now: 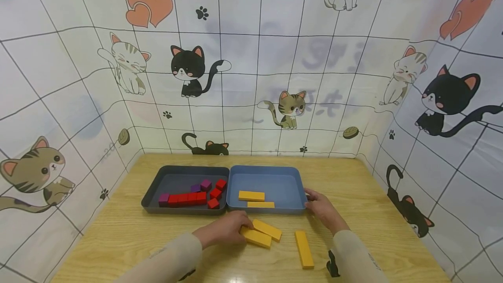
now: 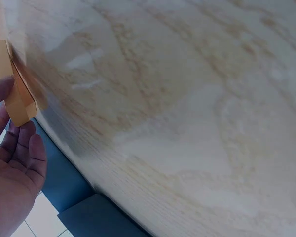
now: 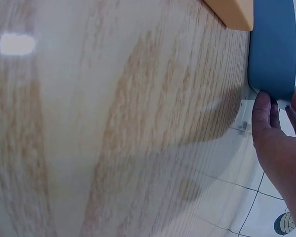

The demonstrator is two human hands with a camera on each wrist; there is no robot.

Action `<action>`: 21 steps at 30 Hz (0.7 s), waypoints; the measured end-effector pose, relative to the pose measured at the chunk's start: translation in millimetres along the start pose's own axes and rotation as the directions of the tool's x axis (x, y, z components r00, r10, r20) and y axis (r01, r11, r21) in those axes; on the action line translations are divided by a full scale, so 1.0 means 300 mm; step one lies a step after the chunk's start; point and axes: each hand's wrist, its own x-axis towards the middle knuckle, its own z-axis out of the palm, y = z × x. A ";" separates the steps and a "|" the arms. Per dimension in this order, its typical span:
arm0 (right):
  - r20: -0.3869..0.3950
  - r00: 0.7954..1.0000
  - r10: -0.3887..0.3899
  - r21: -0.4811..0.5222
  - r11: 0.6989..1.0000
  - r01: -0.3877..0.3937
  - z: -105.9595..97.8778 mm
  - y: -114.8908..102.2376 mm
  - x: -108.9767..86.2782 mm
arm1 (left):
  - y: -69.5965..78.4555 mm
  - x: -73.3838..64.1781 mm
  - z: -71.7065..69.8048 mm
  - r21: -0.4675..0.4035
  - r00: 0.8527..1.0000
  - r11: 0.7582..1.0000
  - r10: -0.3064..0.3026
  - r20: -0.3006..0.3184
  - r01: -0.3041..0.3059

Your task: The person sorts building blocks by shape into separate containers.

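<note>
My left hand [image 1: 228, 228] pinches a yellow block [image 1: 257, 238] just in front of the trays. In the left wrist view, thumb and fingers hold this long block [image 2: 12, 94] by its sides. A second yellow block [image 1: 268, 229] lies right behind it on the table. Farther right, a third yellow block [image 1: 304, 250] points toward the front. My right hand [image 1: 324, 208] grips the blue tray [image 1: 271, 180] at its right front corner; the right wrist view shows fingers at the corner of the tray wall [image 3: 274, 54]. Two yellow blocks [image 1: 251, 196] lie inside that tray.
A dark grey tray [image 1: 147, 202] stands against the blue tray's left side. Inside are several red cubes [image 1: 186, 199], some in a row, and purple cubes [image 1: 206, 184]. The wooden table [image 1: 334, 169] is enclosed by a cat-patterned cloth [image 1: 243, 56] at the back and sides.
</note>
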 end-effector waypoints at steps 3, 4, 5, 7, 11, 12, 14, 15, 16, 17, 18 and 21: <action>0.004 1.000 -0.006 0.007 1.000 0.006 0.000 0.001 -0.002 | -0.003 0.002 -0.007 -0.016 1.000 1.000 0.025 -0.011 -0.025; 0.005 1.000 -0.009 0.008 1.000 0.009 0.000 0.002 -0.001 | -0.005 0.002 -0.009 -0.019 0.999 0.999 0.030 -0.013 -0.031; 0.007 1.000 -0.011 0.006 1.000 0.011 0.000 0.001 -0.002 | -0.007 0.003 -0.011 -0.024 0.999 0.999 0.036 -0.015 -0.036; 0.006 1.000 -0.013 0.011 1.000 0.013 0.001 0.001 -0.001 | -0.012 0.004 -0.014 -0.030 0.999 0.999 0.041 -0.018 -0.041; 0.005 1.000 -0.011 0.009 1.000 0.011 0.001 0.001 0.004 | -0.018 0.004 -0.025 -0.047 1.000 0.999 0.017 -0.012 -0.018; 0.001 1.000 -0.007 0.015 1.000 0.007 0.001 0.002 0.004 | -0.019 0.003 -0.028 -0.054 1.000 0.999 0.004 -0.008 -0.005; 0.005 1.000 -0.007 0.008 1.000 0.007 0.000 0.003 0.004 | -0.017 0.002 -0.034 -0.067 1.000 0.998 -0.021 -0.006 0.021; 0.007 1.000 -0.007 0.007 1.000 0.007 -0.001 0.005 0.003 | -0.017 0.002 -0.038 -0.072 0.999 0.997 -0.032 -0.007 0.031; 0.007 1.000 -0.005 0.012 1.000 0.005 -0.001 0.006 0.004 | -0.016 0.001 -0.042 -0.070 0.999 0.997 -0.039 -0.011 0.038; 0.007 1.000 -0.006 0.013 1.000 0.005 -0.001 0.006 0.002 | -0.016 0.002 -0.045 -0.071 0.999 0.996 -0.048 -0.015 0.047; 0.009 1.000 -0.007 0.013 1.000 0.007 -0.001 0.006 0.001 | -0.015 0.002 -0.049 -0.074 0.998 0.996 -0.058 -0.021 0.056; 0.012 1.000 -0.014 0.014 1.000 0.014 -0.001 0.007 0.001 | -0.015 0.006 -0.064 -0.080 0.996 0.994 -0.073 -0.042 0.070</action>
